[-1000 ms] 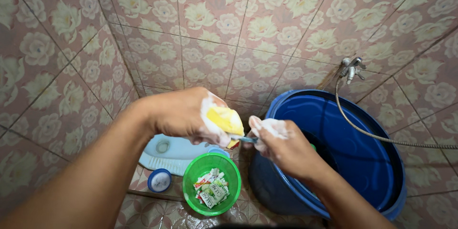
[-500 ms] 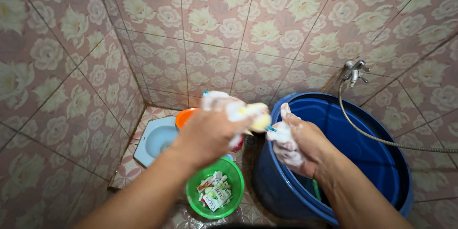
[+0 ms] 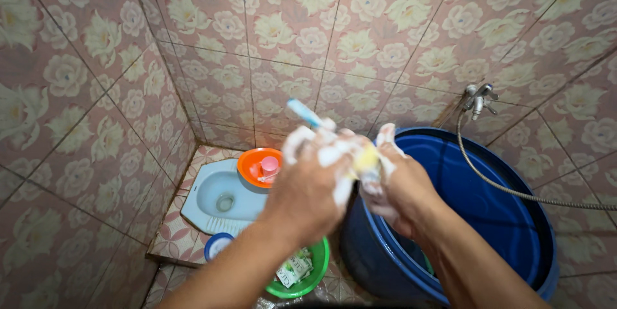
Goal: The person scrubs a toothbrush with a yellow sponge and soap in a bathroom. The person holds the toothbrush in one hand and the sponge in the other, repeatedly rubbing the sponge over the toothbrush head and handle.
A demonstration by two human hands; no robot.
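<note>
Pink flowered wall tiles [image 3: 128, 90] fill the upper frame. At lower right stands a big blue barrel [image 3: 501, 219], a grey hose [image 3: 514, 190] trailing from the tap [image 3: 479, 98] above it. At centre left lies a pale blue squat toilet [image 3: 218, 196] with an orange bowl [image 3: 254, 166] at its rim; a green basket [image 3: 315, 273] of sachets sits at bottom centre. In mid-frame the left hand [image 3: 308, 193] and right hand [image 3: 402, 190] press together, lathered, fingers curled around a yellow soap bar [image 3: 366, 160]. A blue-and-white toothbrush [image 3: 305, 113] juts up from the left hand. With such slippery foam, I judge the soap or toothbrush could squirt out and drop into the barrel or toilet
</note>
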